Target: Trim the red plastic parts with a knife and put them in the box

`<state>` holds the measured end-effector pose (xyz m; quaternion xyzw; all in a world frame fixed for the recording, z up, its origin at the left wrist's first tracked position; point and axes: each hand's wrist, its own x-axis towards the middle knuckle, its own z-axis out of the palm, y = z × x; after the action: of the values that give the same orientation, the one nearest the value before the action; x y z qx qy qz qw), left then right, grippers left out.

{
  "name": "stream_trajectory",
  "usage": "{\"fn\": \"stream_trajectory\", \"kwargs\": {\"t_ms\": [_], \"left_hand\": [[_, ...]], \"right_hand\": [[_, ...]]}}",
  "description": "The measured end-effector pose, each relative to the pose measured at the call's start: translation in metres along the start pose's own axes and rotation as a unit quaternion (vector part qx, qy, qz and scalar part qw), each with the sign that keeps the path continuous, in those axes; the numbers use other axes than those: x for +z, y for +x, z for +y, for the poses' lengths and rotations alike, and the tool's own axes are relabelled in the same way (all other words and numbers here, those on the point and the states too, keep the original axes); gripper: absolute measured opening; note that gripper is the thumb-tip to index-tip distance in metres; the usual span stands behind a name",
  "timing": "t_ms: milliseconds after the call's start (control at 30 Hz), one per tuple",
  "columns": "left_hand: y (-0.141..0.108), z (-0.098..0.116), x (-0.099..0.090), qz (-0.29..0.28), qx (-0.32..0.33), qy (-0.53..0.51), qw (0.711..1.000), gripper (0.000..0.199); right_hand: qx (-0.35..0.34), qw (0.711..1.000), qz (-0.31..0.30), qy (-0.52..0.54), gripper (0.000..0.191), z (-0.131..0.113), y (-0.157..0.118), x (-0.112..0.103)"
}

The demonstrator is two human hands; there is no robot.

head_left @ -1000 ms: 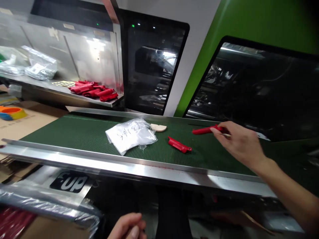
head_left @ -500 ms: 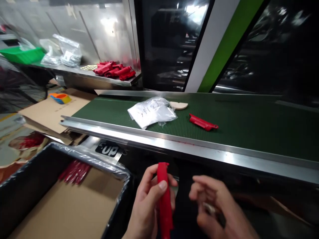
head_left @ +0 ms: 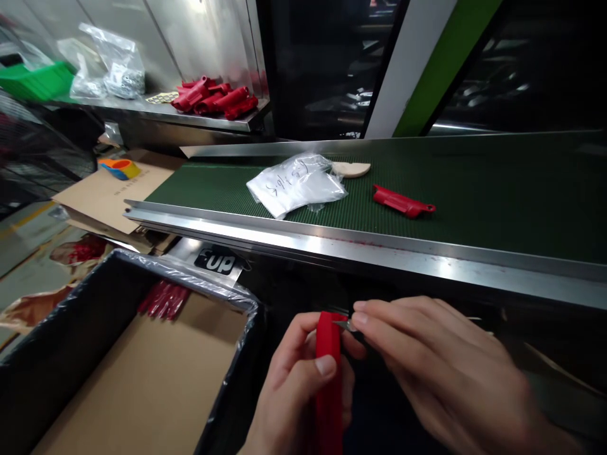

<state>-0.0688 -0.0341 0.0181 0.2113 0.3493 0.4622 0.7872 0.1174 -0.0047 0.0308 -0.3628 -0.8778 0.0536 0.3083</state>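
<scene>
My left hand (head_left: 303,379) is closed around a long red plastic part (head_left: 329,379), held upright with the thumb across its near face. My right hand (head_left: 441,354) is closed on a small knife (head_left: 345,325); only its pointed metal blade shows, and the handle is hidden in the fingers. The blade tip touches or nearly touches the top right edge of the red part. Another red plastic part (head_left: 402,202) lies on the green conveyor belt (head_left: 497,202) beyond my hands.
A metal rail (head_left: 322,243) edges the belt. On it lie a plastic bag (head_left: 296,185) and a pale half-round piece (head_left: 351,169). At left, a lined box (head_left: 142,379) holds red pieces (head_left: 164,299). Several red parts (head_left: 213,98) sit on the shelf; cardboard (head_left: 118,196) carries a tape roll (head_left: 122,168).
My right hand has moved left and up, bringing the blade to the top of the red part. The left hand keeps its hold. The camera view has tilted downward.
</scene>
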Motion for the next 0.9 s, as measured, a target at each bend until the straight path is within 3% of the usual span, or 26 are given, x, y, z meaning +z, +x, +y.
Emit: {"fn": "stream_trajectory", "kwargs": {"t_ms": [433,900], "left_hand": [[0.0002,-0.0015,-0.0047,-0.030,-0.006,0.000,1.000,0.022],[-0.0012,-0.0067,-0.0044,-0.007,-0.015,-0.016,1.000,0.023]], "right_hand": [[0.006,1.000,0.014,-0.008,0.041,-0.0043,-0.0009,0.0024],[-0.001,1.000,-0.003,0.001,0.041,-0.0064,-0.0058,0.0016]]}}
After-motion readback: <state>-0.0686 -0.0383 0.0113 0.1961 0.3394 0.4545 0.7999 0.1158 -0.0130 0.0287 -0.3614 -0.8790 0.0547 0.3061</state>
